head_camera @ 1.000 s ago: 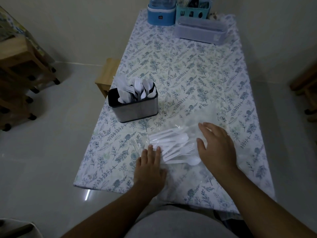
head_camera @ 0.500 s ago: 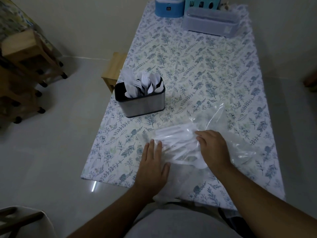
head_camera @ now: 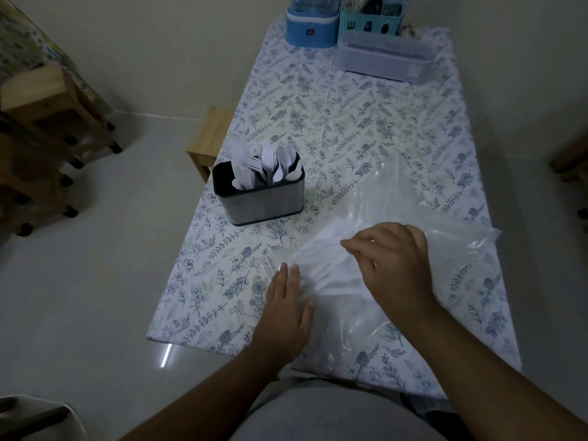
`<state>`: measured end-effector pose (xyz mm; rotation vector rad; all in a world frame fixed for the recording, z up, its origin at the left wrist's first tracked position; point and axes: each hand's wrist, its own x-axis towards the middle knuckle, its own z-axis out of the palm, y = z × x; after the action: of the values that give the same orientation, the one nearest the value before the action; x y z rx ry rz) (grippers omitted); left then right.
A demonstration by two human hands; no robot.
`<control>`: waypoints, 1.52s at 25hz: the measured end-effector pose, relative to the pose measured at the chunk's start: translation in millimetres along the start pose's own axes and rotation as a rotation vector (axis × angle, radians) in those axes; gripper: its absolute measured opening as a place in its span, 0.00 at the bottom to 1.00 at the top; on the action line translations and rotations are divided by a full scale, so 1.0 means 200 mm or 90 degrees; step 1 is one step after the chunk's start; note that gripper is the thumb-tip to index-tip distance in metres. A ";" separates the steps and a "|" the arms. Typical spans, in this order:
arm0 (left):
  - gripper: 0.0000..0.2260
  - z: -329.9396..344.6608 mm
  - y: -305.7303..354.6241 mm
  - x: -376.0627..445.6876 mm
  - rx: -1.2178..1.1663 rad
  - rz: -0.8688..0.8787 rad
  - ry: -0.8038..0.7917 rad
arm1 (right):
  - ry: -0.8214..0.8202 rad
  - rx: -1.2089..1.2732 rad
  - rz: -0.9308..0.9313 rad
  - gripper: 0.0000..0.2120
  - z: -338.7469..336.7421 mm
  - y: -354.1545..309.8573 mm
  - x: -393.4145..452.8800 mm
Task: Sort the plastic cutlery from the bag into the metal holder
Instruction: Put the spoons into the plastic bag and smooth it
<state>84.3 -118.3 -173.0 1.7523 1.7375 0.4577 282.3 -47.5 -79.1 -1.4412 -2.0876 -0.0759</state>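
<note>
A clear plastic bag (head_camera: 423,214) lies crumpled on the near part of the table, with blurred white plastic cutlery (head_camera: 321,265) inside it. My left hand (head_camera: 286,300) lies flat on the bag's left end, fingers together. My right hand (head_camera: 391,262) is over the cutlery pile with its fingers curled and pinched at the bag or its contents; what they hold is hidden. The metal holder (head_camera: 259,198) stands to the far left of the bag, with several white forks, spoons and knives (head_camera: 270,163) standing in it.
The table wears a floral cloth (head_camera: 334,116). At its far end stand a blue container (head_camera: 310,23), a teal cutlery caddy (head_camera: 370,17) and a grey lidded box (head_camera: 383,57). A wooden stool (head_camera: 210,138) is left of the table, wooden furniture (head_camera: 47,122) beyond.
My right hand has moved left over the cutlery pile and its fingers have curled in. The bag has puffed up to the right. My left hand stays pressed on the bag.
</note>
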 end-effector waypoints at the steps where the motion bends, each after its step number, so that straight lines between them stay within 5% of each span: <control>1: 0.32 0.01 0.00 0.00 0.004 0.011 0.006 | 0.005 -0.004 -0.020 0.09 -0.02 -0.03 -0.01; 10: 0.31 0.02 0.00 -0.06 0.032 -0.004 0.058 | 0.026 -0.012 -0.071 0.12 -0.07 -0.02 -0.11; 18: 0.23 -0.07 0.02 -0.03 -0.446 -0.425 0.119 | -0.056 -0.017 0.059 0.10 0.02 0.11 -0.17; 22: 0.12 -0.11 0.07 -0.01 -0.642 -0.519 0.107 | -0.183 0.034 0.158 0.08 0.02 0.06 -0.15; 26: 0.09 -0.20 0.17 0.03 -0.755 -0.420 0.040 | -0.486 0.026 0.138 0.30 0.06 -0.18 -0.18; 30: 0.11 -0.23 0.16 0.03 -0.599 -0.258 0.036 | -0.522 0.057 0.179 0.18 0.16 -0.18 -0.21; 33: 0.19 -0.19 0.01 0.05 -0.159 -0.027 0.051 | -0.428 0.258 0.251 0.09 0.18 -0.10 -0.21; 35: 0.26 -0.16 -0.03 0.09 0.005 0.100 -0.029 | -0.405 0.323 0.273 0.07 0.16 -0.08 -0.20; 38: 0.36 -0.15 0.03 0.18 0.107 0.116 -0.118 | -0.382 0.373 0.286 0.10 0.14 -0.07 -0.18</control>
<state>72.5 -77.4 -152.7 2.0141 1.5299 0.2211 266.6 -73.3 -117.0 -1.6141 -1.8903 1.1673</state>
